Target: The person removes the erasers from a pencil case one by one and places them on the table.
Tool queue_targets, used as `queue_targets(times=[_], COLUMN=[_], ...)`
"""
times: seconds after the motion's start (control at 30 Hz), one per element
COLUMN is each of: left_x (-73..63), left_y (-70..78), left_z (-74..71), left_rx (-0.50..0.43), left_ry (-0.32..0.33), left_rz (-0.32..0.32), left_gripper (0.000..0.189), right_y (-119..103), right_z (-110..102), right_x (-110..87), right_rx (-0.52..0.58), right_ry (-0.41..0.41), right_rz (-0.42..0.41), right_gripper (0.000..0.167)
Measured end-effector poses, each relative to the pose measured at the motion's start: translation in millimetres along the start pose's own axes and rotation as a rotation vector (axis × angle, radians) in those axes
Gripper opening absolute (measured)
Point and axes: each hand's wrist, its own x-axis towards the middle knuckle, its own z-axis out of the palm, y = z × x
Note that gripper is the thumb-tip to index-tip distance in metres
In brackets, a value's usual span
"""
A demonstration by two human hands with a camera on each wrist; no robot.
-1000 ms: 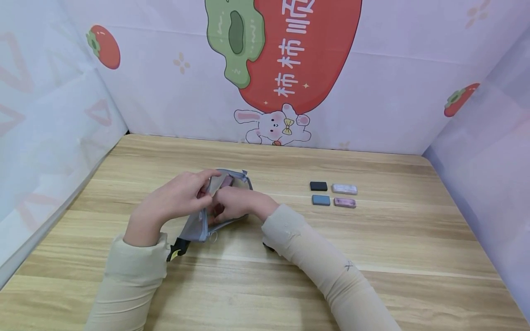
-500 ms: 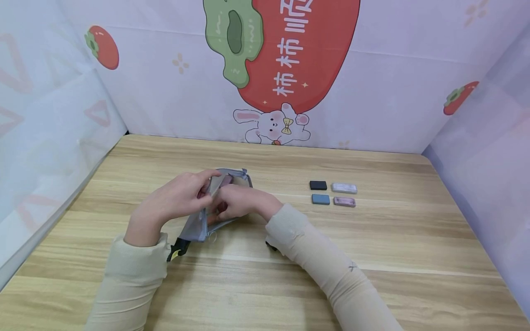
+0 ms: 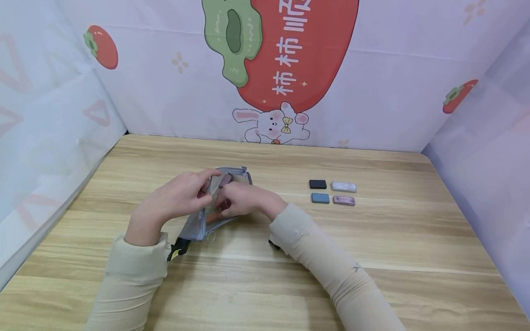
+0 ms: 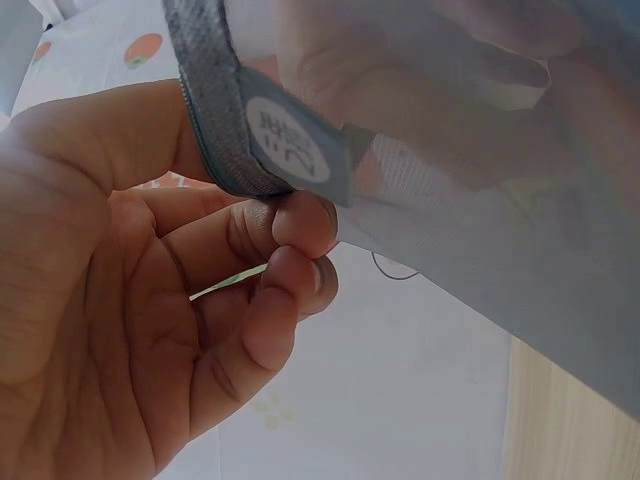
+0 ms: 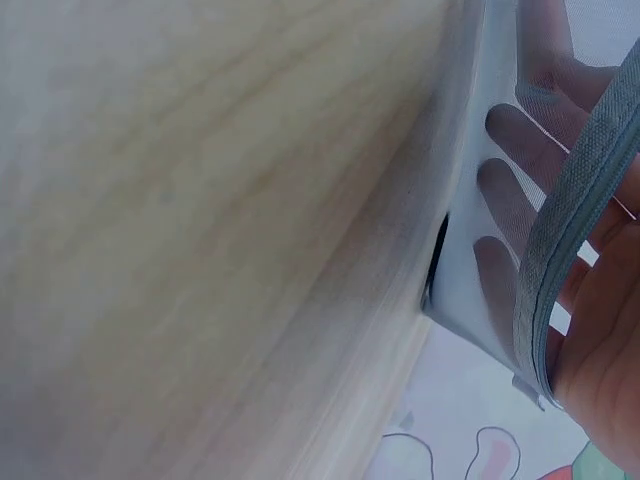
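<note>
A grey mesh zip pouch (image 3: 192,226) stands unzipped on the table, its mouth facing up. My left hand (image 3: 175,196) pinches the near-left rim of the pouch between thumb and fingers. In the left wrist view, a small grey label (image 4: 295,140) with a white circle hangs from that rim beside the fingertips. My right hand (image 3: 242,200) reaches inside the pouch. Through the mesh in the right wrist view, its fingers (image 5: 505,195) look loosely extended, and no held thing shows. A purple block (image 3: 226,179) sits inside the pouch near the far wall.
To the right lie a black block (image 3: 318,184), a whitish block (image 3: 343,186), a blue block (image 3: 320,198) and a pinkish-purple block (image 3: 344,200), in two rows. Printed cloth walls (image 3: 372,115) enclose the wooden table (image 3: 232,285) at the back and sides.
My right hand has shifted slightly right and up within the pouch, its forearm drawing right. The left hand keeps its pinch on the rim; the four blocks stay put.
</note>
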Motion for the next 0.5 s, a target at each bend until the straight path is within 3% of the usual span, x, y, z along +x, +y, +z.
queue_targets(times=[0.5], left_x=[-0.8], left_y=[0.1], left_z=[-0.1], left_rx=[0.011], left_ry=[0.022], left_rz=[0.028], left_gripper=[0.054], right_y=[-1.0], right_z=[-3.5], right_x=[-11.8], right_rx=[0.002], right_ry=[0.052], right_rz=[0.023], right_gripper=[0.015])
